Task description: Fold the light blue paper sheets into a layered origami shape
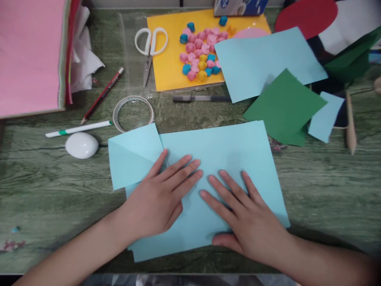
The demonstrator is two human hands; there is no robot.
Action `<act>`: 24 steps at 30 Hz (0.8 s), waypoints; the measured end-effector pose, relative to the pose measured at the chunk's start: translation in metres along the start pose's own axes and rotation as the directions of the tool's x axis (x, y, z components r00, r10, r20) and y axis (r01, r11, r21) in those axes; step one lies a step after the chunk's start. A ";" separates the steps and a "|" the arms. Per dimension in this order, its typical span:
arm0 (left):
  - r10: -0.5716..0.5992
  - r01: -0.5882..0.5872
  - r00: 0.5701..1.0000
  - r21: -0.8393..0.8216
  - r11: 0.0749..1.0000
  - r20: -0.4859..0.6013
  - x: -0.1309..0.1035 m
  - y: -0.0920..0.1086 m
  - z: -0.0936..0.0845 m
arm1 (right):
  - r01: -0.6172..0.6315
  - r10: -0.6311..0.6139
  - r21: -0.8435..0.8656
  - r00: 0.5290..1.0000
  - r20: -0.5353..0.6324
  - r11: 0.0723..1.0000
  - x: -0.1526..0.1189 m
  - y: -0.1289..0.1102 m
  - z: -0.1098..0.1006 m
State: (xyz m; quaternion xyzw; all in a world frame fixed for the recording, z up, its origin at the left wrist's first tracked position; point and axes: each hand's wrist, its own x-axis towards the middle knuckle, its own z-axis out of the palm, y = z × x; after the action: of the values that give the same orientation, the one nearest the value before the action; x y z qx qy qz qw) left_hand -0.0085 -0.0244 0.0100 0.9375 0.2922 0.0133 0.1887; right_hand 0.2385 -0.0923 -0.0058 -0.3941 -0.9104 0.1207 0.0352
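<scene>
Presently, we find a large light-blue sheet of paper [220, 147] lying flat on the counter [321, 190], directly beneath both hands. We note the left hand [157, 202] palm down on it, fingers extended and somewhat spread, gripping nothing; its little finger lies at the right edge of a smaller, creased light-blue piece [132, 163], which overlaps the large sheet's upper left corner. We record the right hand [250, 218] likewise laid flat, fingers open and fanned, its thumb at the sheet's near edge. The fingertips of the two hands are close but apart.

To the left we observe a white egg-shaped object [81, 145], a white marker with a green band [79, 129] and a red-and-black pencil [102, 95]. A tape roll [116, 113] sits just beyond the smaller piece; white-handled scissors [148, 59] lie farther back. Right of the large sheet, we see green paper [285, 107].
</scene>
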 end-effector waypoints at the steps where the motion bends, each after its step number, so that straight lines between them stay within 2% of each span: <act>1: -0.001 0.001 1.000 0.000 1.000 0.002 0.000 0.000 0.000 | 0.000 0.000 0.007 1.000 -0.003 1.000 0.000 0.000 0.000; 19: -0.025 0.025 1.000 -0.042 0.999 -0.005 0.000 -0.001 -0.002 | -0.009 0.009 0.020 1.000 0.010 1.000 -0.001 0.000 -0.002; 22: -0.005 0.005 1.000 -0.013 1.000 0.012 0.001 0.000 -0.001 | -0.009 0.008 0.023 1.000 0.012 1.000 -0.001 0.000 -0.002; 24: 0.007 -0.006 1.000 0.021 1.000 -0.021 0.001 0.004 0.001 | -0.006 0.006 0.025 1.000 0.006 1.000 -0.001 0.001 -0.001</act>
State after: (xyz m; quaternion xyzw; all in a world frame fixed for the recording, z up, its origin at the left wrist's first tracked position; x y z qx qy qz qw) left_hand -0.0058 -0.0270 0.0103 0.9402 0.2912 0.0207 0.1755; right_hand 0.2398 -0.0923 -0.0045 -0.3961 -0.9077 0.1334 0.0373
